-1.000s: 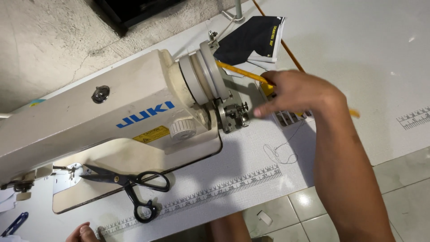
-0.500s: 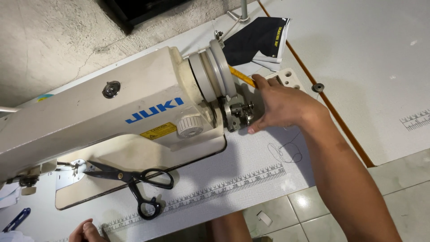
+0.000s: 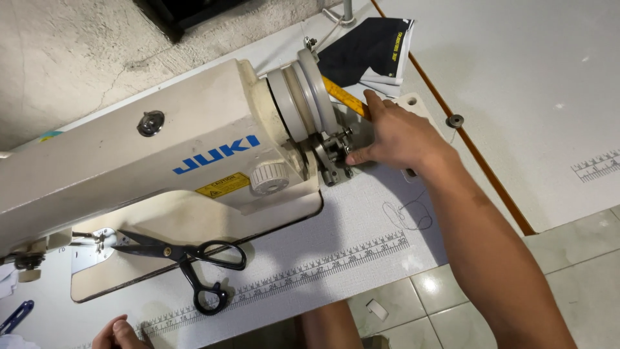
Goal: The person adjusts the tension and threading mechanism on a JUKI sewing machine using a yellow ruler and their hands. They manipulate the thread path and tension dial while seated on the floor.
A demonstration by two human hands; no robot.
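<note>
**Mia:** Where the big round wheel [image 3: 303,97] ends, do you see that small metal part [image 3: 332,152] on the sewing machine [image 3: 129,161]?

**Ben:** Yes. It sits low on the right end of the machine, just under the wheel. The right hand [image 3: 400,139] is right beside it, on its right side.

**Mia:** What are the fingers [image 3: 361,155] doing?

**Ben:** They lie close together and point left, at the metal part. One fingertip touches it. I cannot tell if they pinch anything, because the hand hides that.

**Mia:** Which way does the part lie?

**Ben:** It sticks out from the machine toward the hand, so its long side runs left to right, the same way as the fingers.

**Mia:** And the other hand?

**Ben:** The left hand [image 3: 119,333] is far off, at the bottom edge of the white table [image 3: 361,226]. Only a bit of it shows, so I cannot tell if it is open or closed. The right hand is much nearer.

**Mia:** What else is around?

**Ben:** A yellow tape [image 3: 345,98] runs behind the wheel, over the hand. A dark cloth [image 3: 368,55] lies past it. Black scissors [image 3: 187,255] rest on the machine's base, well apart from the hand. A loose thread [image 3: 407,213] curls on the table near the wrist.

**Mia:** Is anything in the way?

**Ben:** Only the wheel, which hangs close over the metal part.
</note>
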